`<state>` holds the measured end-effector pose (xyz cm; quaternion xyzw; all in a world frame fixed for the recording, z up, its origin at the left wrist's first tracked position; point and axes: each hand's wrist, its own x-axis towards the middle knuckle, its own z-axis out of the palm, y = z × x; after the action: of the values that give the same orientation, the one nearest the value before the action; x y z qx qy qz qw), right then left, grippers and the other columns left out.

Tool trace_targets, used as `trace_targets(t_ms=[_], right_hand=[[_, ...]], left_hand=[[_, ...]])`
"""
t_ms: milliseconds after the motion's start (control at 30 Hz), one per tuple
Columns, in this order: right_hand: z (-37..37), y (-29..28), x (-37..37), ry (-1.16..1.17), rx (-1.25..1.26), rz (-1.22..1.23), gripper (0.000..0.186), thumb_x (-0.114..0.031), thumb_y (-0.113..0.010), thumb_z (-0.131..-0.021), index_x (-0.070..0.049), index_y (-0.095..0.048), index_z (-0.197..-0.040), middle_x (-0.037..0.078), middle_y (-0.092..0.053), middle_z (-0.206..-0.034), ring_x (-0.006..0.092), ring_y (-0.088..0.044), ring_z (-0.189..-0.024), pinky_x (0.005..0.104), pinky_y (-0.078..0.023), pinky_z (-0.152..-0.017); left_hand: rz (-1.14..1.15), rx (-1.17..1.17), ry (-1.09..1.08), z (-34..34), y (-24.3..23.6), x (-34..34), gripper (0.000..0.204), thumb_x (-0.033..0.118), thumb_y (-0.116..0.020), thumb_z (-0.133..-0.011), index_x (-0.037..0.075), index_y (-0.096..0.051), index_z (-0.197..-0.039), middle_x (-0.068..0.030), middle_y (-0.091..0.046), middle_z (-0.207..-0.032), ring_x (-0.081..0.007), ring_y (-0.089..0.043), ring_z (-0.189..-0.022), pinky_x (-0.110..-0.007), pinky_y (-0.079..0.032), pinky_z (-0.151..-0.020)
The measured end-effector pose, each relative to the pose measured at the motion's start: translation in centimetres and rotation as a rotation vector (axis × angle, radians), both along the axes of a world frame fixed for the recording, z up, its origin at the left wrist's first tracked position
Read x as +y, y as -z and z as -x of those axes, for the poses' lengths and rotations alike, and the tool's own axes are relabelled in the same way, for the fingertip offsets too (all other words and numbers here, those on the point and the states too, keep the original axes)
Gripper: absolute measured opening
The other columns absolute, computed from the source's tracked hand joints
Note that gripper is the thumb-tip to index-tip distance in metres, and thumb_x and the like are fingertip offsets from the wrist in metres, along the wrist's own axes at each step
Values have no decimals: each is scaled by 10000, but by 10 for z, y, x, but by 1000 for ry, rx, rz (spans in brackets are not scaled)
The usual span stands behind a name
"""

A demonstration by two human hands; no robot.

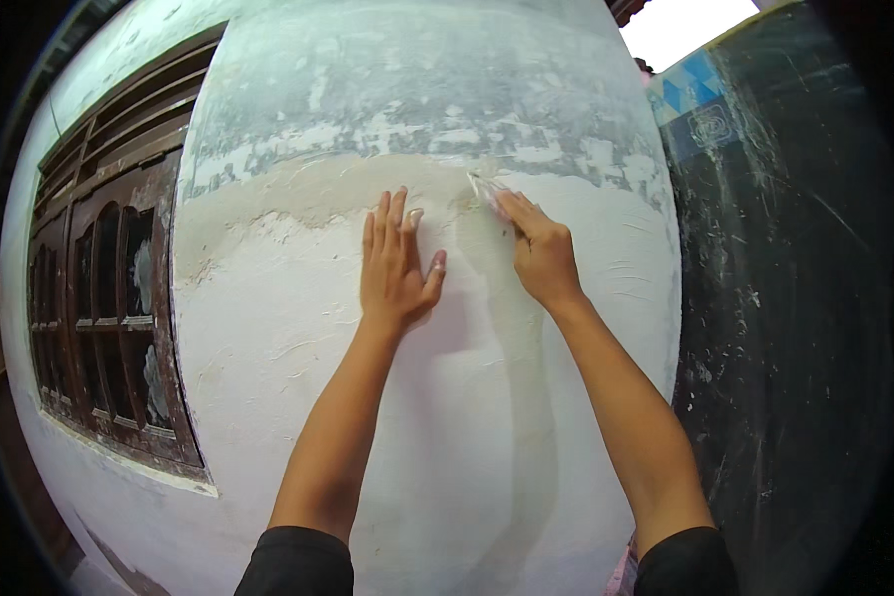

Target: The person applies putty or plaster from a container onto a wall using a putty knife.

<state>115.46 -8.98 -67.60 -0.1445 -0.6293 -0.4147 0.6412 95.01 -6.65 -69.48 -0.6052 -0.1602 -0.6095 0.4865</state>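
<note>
A plastered wall (pixel 407 477) fills the middle of the view, with white filler below and a beige, damp-looking band (pixel 298 189) across it at hand height. My right hand (pixel 544 253) is closed around a putty knife (pixel 483 189), its blade smeared white and touching the wall at the upper edge of that band. Much of the tool's handle is hidden in my fingers. To its left, my left hand (pixel 399 268) is held up at the wall, fingers stretched out and apart, holding nothing. White filler marks its fingertips. Whether the palm touches the wall, I cannot tell.
At the left is a dark brown wooden window (pixel 99 298) with louvred slats above. A dark, scratched panel (pixel 785 328) with a blue patterned patch (pixel 693 89) stands along the right. Higher up, the wall has patchy grey-green plaster (pixel 417 70). Something pink (pixel 621 571) shows by my right sleeve.
</note>
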Motion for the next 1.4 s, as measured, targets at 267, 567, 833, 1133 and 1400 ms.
trace_targets(t_ms=[267, 567, 833, 1133, 1400], right_hand=[[8, 46, 21, 540, -37, -261, 324, -52, -582, -822, 0, -617, -1140, 176, -657, -1086, 314, -613, -1081, 416, -469, -951], [9, 5, -22, 138, 232, -109, 674, 187, -468, -712, -114, -556, -1308, 142, -571, -887, 326, -573, -840, 416, -478, -749], [23, -44, 4, -12, 302, 138, 576, 34, -498, -766, -124, -557, -1317, 172, -562, -942, 340, -580, -933, 404, -465, -830], [10, -66, -9, 11, 189, 21, 507, 25, -495, -779, -178, -637, -1222, 143, -572, -983, 314, -591, -933, 386, -479, -841], [25, -75, -5, 51, 52, 147, 474, -74, -617, -778, -201, -635, -1234, 150, -551, -1058, 318, -570, -1005, 374, -464, -903]], left_hand=[[31, 13, 86, 8, 1, 17, 501, 187, -602, -789, 62, -383, -1222, -180, -326, -1464, -405, -230, -1395, -532, -156, -1140], [-73, 101, -73, 6, -28, 16, 439, 228, -588, -809, 74, -446, -1195, -167, -347, -1401, -381, -240, -1378, -541, -159, -1126], [-101, -40, -39, -2, -15, 22, 426, 201, -572, -835, 41, -425, -1202, -162, -366, -1358, -386, -268, -1356, -540, -204, -1092], [-20, 7, -67, 1, -11, 20, 407, 180, -575, -823, 16, -434, -1169, -170, -371, -1312, -389, -286, -1339, -518, -223, -1084], [-49, -10, -47, 4, -9, 23, 412, 190, -588, -806, 41, -429, -1156, -173, -372, -1311, -388, -287, -1338, -517, -222, -1088]])
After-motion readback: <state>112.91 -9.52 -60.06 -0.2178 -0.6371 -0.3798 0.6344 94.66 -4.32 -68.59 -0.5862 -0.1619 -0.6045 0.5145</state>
